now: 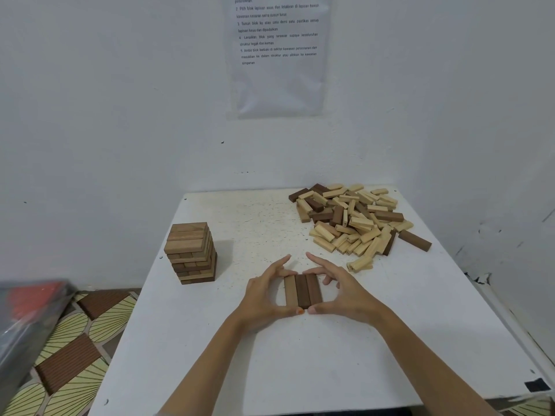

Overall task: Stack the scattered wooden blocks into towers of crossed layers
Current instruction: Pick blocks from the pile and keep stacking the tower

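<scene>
A person's two hands close in on a row of three blocks [302,291] lying flat and side by side near the middle of a white worktop [300,355] — one pale, one dark, one mid-brown, their long sides touching and their ends pointing away from the camera. The left hand [264,295] brackets the row from the left and the right hand [345,292] from the right. Both thumbs meet at the near ends of the blocks, while curled fingers reach over to the far ends. Each grip is narrow, holding the row between thumb and fingers; both index fingers stick out beyond the row and touch nothing.

At the worktop's left edge, well apart from the hands, stands a finished tower [190,253] of crossed layers in mixed light and dark wood, upright, its top layer showing three blocks side by side. In the far right corner lies a pile of loose blocks [351,219], mostly pale with some dark ones jumbled in. A few pale strays [360,263] lie apart from the pile, near the right hand's fingers.

On the white wall [105,100] behind hangs a printed sheet [277,55] of numbered lines. To the left, below the worktop, a floor mat [75,340] shows brown panels and pale fan shapes — beside it a blurred grey and red object [27,310] that cannot be made out.
</scene>
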A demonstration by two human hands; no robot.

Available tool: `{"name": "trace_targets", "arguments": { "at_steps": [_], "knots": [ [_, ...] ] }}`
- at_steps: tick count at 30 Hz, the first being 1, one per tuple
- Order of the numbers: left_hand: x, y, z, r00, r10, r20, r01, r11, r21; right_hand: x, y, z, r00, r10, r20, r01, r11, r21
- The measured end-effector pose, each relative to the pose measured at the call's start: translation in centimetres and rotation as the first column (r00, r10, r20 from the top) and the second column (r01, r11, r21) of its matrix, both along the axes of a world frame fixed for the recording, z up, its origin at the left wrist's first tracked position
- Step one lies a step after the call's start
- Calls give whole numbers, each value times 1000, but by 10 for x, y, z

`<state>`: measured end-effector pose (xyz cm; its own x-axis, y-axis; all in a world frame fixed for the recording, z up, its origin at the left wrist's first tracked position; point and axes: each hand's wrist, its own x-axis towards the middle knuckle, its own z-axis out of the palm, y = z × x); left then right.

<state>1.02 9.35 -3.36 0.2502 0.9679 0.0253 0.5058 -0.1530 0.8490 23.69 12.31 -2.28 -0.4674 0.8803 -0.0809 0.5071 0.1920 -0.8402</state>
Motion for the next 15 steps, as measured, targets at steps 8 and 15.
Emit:
{"name": "trace_targets", "arguments": {
  "at_steps": [8, 15],
  "knots": [
    [0, 0, -1, 1000, 15, 26, -15, 1000, -9, 2, 1, -2, 1000, 22, -5, -22, 1000, -2],
    [0, 0, 0, 999, 19, 46, -19, 1000, -16, 1, 1, -3, 1000, 29, 2, -29, 999, 13]
  ]
}}
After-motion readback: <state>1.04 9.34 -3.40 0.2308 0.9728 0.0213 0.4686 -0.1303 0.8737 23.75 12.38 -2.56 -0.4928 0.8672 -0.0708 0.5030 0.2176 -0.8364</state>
